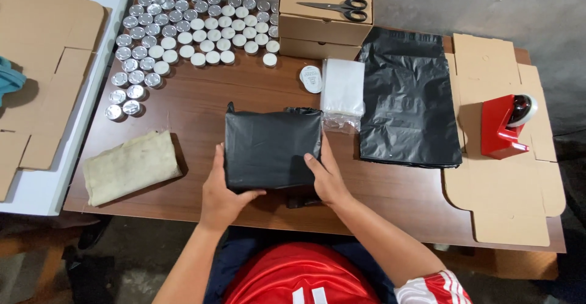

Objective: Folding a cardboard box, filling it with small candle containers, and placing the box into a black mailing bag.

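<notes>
A square parcel wrapped in black plastic point(271, 146) lies on the brown wooden table point(195, 102) near its front edge. My left hand point(221, 195) grips the parcel's lower left corner, thumb on top. My right hand point(326, 177) holds its lower right edge, thumb pressed on the plastic. The bag's loose end bunches along the far edge of the parcel.
Several small silver-lidded tins point(183, 29) cover the far left. Stacked cardboard boxes point(323, 26) carry scissors point(339, 8). Clear bags point(343, 90), black plastic bags point(408, 105), a red tape dispenser point(505, 124) on flat cardboard point(510, 200) and a beige cloth point(129, 166) lie around.
</notes>
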